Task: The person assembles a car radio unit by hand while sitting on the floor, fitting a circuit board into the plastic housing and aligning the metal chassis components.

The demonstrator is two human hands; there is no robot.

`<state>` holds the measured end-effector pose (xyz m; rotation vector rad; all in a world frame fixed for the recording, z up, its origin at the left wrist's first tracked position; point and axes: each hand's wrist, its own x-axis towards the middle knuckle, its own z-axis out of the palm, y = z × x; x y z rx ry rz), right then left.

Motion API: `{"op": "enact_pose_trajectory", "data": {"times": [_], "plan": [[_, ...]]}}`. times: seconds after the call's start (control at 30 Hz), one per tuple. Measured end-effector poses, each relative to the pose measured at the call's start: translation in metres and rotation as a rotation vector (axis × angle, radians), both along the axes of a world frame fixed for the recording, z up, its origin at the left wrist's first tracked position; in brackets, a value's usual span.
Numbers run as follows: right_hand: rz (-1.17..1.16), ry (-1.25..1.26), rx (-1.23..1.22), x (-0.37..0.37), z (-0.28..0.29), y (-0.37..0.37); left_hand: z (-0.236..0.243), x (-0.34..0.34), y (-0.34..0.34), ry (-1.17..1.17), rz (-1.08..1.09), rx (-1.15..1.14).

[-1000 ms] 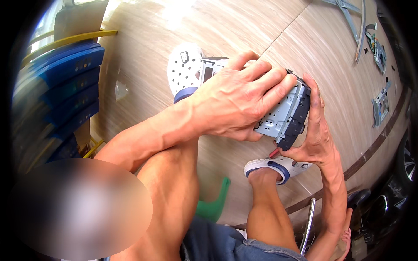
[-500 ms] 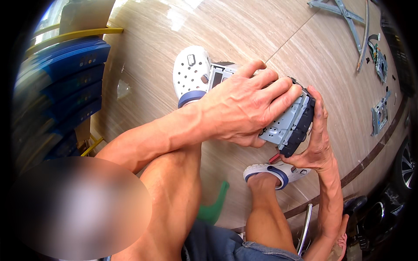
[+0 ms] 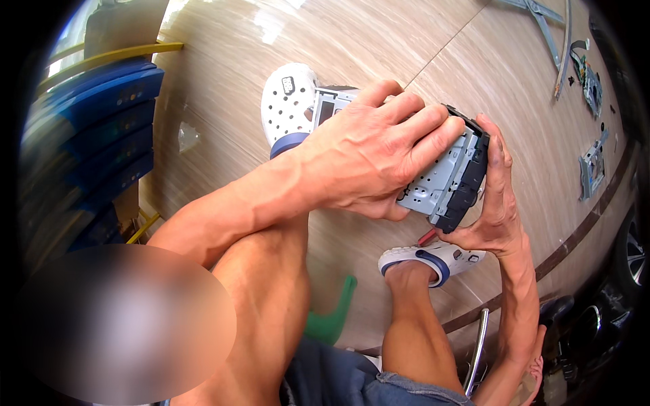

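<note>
A silver metal unit (image 3: 433,188) with a black front panel (image 3: 462,193), looking like a car stereo, is held tilted above the floor between my hands. Over its top lies my left hand (image 3: 389,152), fingers bent across the casing and thumb at the near edge. My right hand (image 3: 497,203) clasps the black panel from the right, fingers at its far end and thumb at its near corner. Left of my left hand, a silver metal frame part (image 3: 328,107) shows beside the shoe; whether it joins the unit is hidden. A red stick-like piece (image 3: 426,237) shows just below the unit.
White clogs (image 3: 288,101) are on my feet. Dismantled metal parts (image 3: 592,169) and a circuit board (image 3: 590,88) lie on the tiles at right, near metal bars (image 3: 542,30). Blue stacked bins (image 3: 115,128) stand left; a car wheel (image 3: 633,254) is far right.
The scene has shifted slightly up and left in the picture, the unit with it. Both hands keep nearly the same grip.
</note>
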<state>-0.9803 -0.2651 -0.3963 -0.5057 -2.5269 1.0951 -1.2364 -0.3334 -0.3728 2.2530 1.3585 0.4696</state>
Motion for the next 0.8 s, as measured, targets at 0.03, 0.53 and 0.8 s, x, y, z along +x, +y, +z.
{"op": "enact_pose_trajectory", "data": {"times": [0.03, 0.53, 0.8], "plan": [[-0.003, -0.003, -0.013, 0.0008, 0.001, -0.0003, -0.0003, 0.0006, -0.0005, -0.002, 0.009, 0.001], [-0.016, 0.046, -0.027, 0.0011, 0.0022, -0.0008, -0.0032, 0.0022, -0.0006, -0.005, 0.021, 0.037], [-0.034, 0.029, 0.004, 0.0032, 0.0019, -0.001, -0.0072, 0.0031, 0.0, 0.02, 0.014, 0.084]]}}
